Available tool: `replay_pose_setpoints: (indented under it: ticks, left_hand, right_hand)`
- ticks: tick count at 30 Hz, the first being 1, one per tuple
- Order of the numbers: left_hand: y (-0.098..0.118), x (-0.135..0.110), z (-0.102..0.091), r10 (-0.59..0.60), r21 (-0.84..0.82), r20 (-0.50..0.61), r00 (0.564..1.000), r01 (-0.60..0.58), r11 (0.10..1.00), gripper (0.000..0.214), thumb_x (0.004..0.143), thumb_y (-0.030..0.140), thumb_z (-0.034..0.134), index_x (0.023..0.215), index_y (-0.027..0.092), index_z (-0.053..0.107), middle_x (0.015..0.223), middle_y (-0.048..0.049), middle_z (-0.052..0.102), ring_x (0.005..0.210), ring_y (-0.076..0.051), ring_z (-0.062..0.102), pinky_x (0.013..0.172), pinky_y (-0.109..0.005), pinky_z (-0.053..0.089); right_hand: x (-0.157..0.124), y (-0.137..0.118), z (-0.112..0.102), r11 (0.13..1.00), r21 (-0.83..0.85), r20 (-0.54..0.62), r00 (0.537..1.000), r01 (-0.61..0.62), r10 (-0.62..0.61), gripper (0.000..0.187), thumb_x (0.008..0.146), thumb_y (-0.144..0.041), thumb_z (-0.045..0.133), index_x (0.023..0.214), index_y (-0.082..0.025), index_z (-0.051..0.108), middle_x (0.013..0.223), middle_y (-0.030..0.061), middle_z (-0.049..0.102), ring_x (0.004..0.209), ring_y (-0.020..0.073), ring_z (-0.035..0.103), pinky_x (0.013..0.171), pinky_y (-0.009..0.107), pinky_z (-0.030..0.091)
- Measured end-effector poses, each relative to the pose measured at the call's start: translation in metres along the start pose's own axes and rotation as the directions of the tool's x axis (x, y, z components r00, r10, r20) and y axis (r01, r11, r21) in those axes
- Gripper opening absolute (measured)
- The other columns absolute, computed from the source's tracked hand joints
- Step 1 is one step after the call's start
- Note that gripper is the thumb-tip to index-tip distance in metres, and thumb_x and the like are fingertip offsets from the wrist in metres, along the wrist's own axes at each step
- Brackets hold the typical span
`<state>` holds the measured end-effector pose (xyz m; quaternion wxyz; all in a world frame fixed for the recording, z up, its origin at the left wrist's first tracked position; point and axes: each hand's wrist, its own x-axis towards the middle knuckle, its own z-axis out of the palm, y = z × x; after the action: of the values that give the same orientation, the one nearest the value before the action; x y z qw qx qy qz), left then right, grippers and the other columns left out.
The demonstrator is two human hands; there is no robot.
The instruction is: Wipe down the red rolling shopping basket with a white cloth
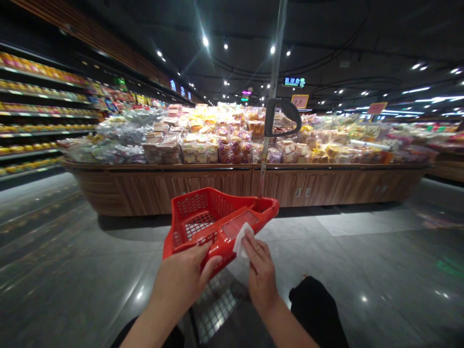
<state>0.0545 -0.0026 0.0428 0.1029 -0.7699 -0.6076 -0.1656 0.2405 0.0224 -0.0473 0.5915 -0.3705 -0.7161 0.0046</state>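
A red plastic shopping cart basket (pixel 195 199) with perforated walls stands in front of me, its solid rim facing my side. My left hand (pixel 188 270) is closed around the near left part of that rim, the thumb lying on top. In my right hand (pixel 259 266) is a white wipe (pixel 242 241), pressed by the fingers against the rim beside a flat rectangular panel (pixel 239 224). A tall pole with a grey handle-like loop (pixel 282 118) rises behind the right end of the basket.
A long wooden display counter (pixel 217 181) piled with packaged food (pixel 232 140) stands beyond the cart. Shelves of goods (pixel 36 116) line the left side. Grey tiled floor (pixel 344 256) surrounds the cart, and my dark-clothed knee (pixel 317 304) shows at lower right.
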Motion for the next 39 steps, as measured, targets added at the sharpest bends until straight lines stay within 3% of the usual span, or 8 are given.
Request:
replay_pose_setpoints:
  ticks: [4, 11, 17, 24, 31, 33, 36, 39]
  left_hand:
    - [-0.009, 0.002, 0.002, 0.012, -0.010, 0.003, 1.000, -0.012, 1.000, 0.045, 0.088, 0.051, 0.037, 0.113, 0.025, 0.062, 0.105, -0.0056, 0.070, 0.090, -0.024, 0.067, 0.074, -0.033, 0.050]
    - [-0.028, 0.005, 0.004, 0.052, -0.047, -0.034, 0.998, -0.054, 0.997, 0.045, 0.084, 0.055, 0.042, 0.109, 0.026, 0.065, 0.105, -0.0039, 0.070, 0.085, -0.022, 0.069, 0.075, -0.030, 0.051]
    - [-0.040, 0.003, 0.002, 0.094, -0.090, -0.018, 0.995, -0.095, 0.991, 0.045, 0.083, 0.056, 0.045, 0.106, 0.026, 0.067, 0.107, -0.0025, 0.070, 0.090, -0.022, 0.068, 0.080, -0.029, 0.052]
    - [-0.042, 0.002, -0.005, 0.049, -0.109, 0.067, 0.997, -0.042, 0.993, 0.046, 0.081, 0.056, 0.045, 0.109, 0.025, 0.066, 0.109, -0.0024, 0.069, 0.096, -0.024, 0.066, 0.082, -0.033, 0.051]
    - [-0.043, 0.006, -0.008, 0.041, -0.154, 0.069, 0.997, -0.030, 0.988, 0.045, 0.081, 0.055, 0.047, 0.108, 0.026, 0.067, 0.110, -0.0035, 0.068, 0.095, -0.024, 0.066, 0.081, -0.032, 0.051]
    - [-0.045, 0.006, -0.007, 0.044, -0.157, 0.051, 0.998, -0.036, 0.987, 0.045, 0.080, 0.055, 0.047, 0.107, 0.026, 0.067, 0.109, -0.0037, 0.069, 0.093, -0.024, 0.066, 0.080, -0.031, 0.051]
    - [-0.047, 0.006, -0.006, 0.069, -0.144, 0.044, 0.997, -0.062, 0.988, 0.045, 0.081, 0.055, 0.046, 0.107, 0.026, 0.067, 0.108, -0.0037, 0.069, 0.091, -0.023, 0.067, 0.078, -0.030, 0.052]
    - [-0.047, 0.007, -0.007, 0.079, -0.131, 0.044, 0.996, -0.073, 0.989, 0.046, 0.082, 0.055, 0.044, 0.108, 0.025, 0.067, 0.110, -0.0039, 0.069, 0.091, -0.023, 0.067, 0.078, -0.031, 0.051]
  right_hand:
    - [0.017, 0.015, -0.006, 0.996, -0.053, -0.116, 0.991, -0.074, 0.068, 0.058, 0.086, 0.000, 0.030, 0.136, -0.028, 0.040, 0.140, 0.0049, 0.044, 0.124, 0.0202, 0.043, 0.100, 0.046, 0.040]
    - [0.023, 0.007, -0.007, 0.998, -0.058, -0.003, 1.000, -0.021, 0.021, 0.061, 0.081, 0.002, 0.035, 0.134, -0.028, 0.045, 0.132, 0.0048, 0.053, 0.109, 0.0213, 0.051, 0.092, 0.043, 0.047]
    - [0.042, 0.028, -0.027, 0.968, -0.183, -0.024, 0.986, -0.169, 0.167, 0.059, 0.078, 0.002, 0.035, 0.129, -0.021, 0.051, 0.128, 0.0080, 0.056, 0.109, 0.0226, 0.051, 0.095, 0.046, 0.044]
    - [0.045, 0.018, -0.030, 0.969, -0.227, 0.083, 0.989, -0.100, 0.122, 0.061, 0.073, 0.005, 0.035, 0.123, -0.021, 0.058, 0.125, 0.0056, 0.059, 0.113, 0.0221, 0.051, 0.100, 0.044, 0.042]
    - [0.091, 0.024, -0.052, 0.941, -0.325, 0.240, 0.954, -0.094, 0.178, 0.043, 0.074, 0.001, 0.041, 0.103, -0.017, 0.069, 0.110, 0.0080, 0.067, 0.102, 0.0199, 0.056, 0.093, 0.035, 0.043]
    - [0.107, 0.018, -0.049, 0.927, -0.374, 0.365, 0.913, -0.037, 0.184, 0.035, 0.077, -0.002, 0.044, 0.094, -0.018, 0.070, 0.105, 0.0065, 0.068, 0.098, 0.0194, 0.057, 0.088, 0.032, 0.043]
    - [0.126, 0.015, -0.034, 0.890, -0.456, 0.568, 0.773, 0.009, 0.284, 0.027, 0.084, -0.011, 0.043, 0.082, -0.018, 0.069, 0.087, 0.0071, 0.071, 0.086, 0.0194, 0.059, 0.077, 0.029, 0.042]
    - [0.144, 0.021, -0.019, 0.878, -0.478, 0.639, 0.684, -0.005, 0.352, 0.026, 0.085, -0.014, 0.044, 0.079, -0.016, 0.069, 0.080, 0.0084, 0.071, 0.075, 0.0176, 0.061, 0.065, 0.026, 0.039]
